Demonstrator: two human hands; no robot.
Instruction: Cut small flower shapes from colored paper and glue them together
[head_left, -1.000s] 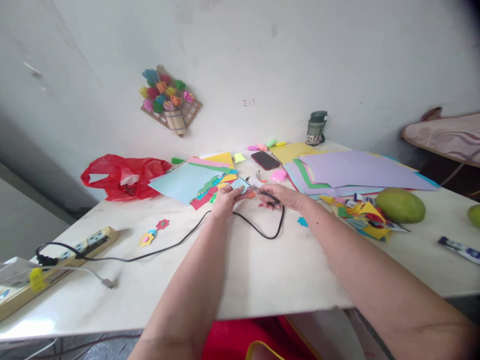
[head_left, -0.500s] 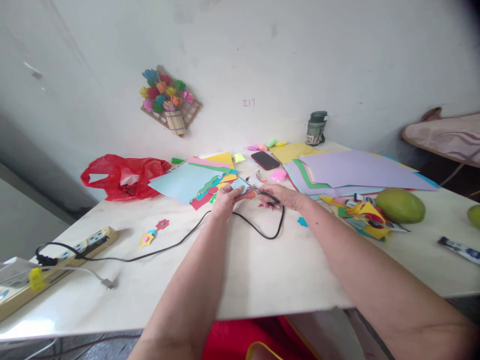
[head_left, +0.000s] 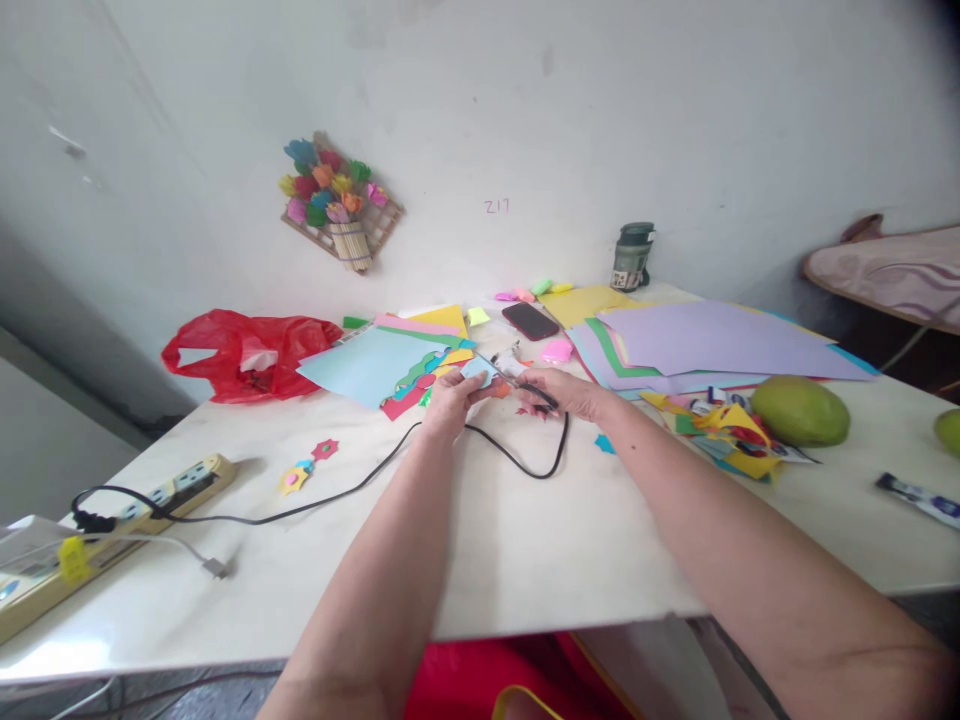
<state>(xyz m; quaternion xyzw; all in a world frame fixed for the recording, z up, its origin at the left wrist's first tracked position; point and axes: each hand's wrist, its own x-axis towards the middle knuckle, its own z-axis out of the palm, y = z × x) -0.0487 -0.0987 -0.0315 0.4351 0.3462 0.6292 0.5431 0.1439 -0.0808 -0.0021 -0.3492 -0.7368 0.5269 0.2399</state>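
Observation:
My left hand [head_left: 452,398] pinches a small piece of light blue paper [head_left: 480,372] between thumb and fingers, above the middle of the table. Close beside it, my right hand [head_left: 551,390] is closed around a pair of scissors [head_left: 501,371], whose thin blades point left against the paper. The grip end is partly covered by my fingers. A black cord [head_left: 517,462] loops under my wrists and up to my right hand; where it ends is hidden. Cut paper strips [head_left: 409,395] in red, green and yellow lie left of my left hand.
A power strip [head_left: 180,490] and paper flowers [head_left: 294,479] lie left, near a red plastic bag [head_left: 240,350]. Behind my hands is a phone [head_left: 531,320]. On the right are coloured sheets [head_left: 720,335], paper scraps [head_left: 739,440], a green fruit [head_left: 801,410] and a tube [head_left: 919,497].

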